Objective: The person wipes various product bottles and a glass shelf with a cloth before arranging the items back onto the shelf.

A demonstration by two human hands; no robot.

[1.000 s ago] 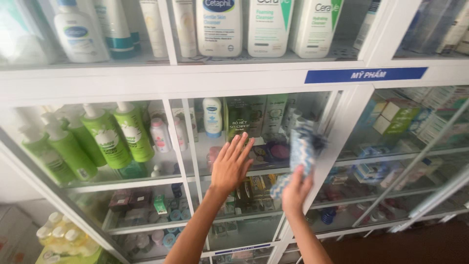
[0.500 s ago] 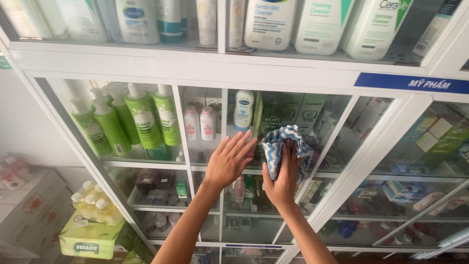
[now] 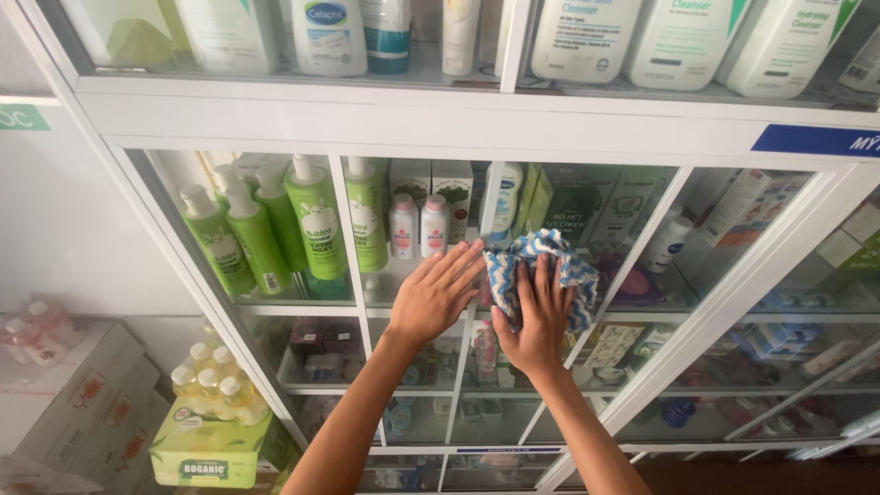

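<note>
Our right hand (image 3: 536,316) presses a blue-and-white cloth (image 3: 541,270) flat against the glass cabinet door (image 3: 587,211) — fingers spread. Our left hand (image 3: 435,298) lies open on the glass just beside it, holding nothing.

Place: a shop, of the pharmacy or cosmetics kind.
Display: white glass-fronted cabinet (image 3: 587,128) with shelves in rows.
Stock: many alike green pump bottles (image 3: 316,220), white lotion bottles (image 3: 587,37), small boxed goods (image 3: 632,206).
Signs: blue shelf label (image 3: 816,140).
Floor: cardboard cartons (image 3: 82,403), a shrink-wrapped pack of yellow bottles (image 3: 209,417).
</note>
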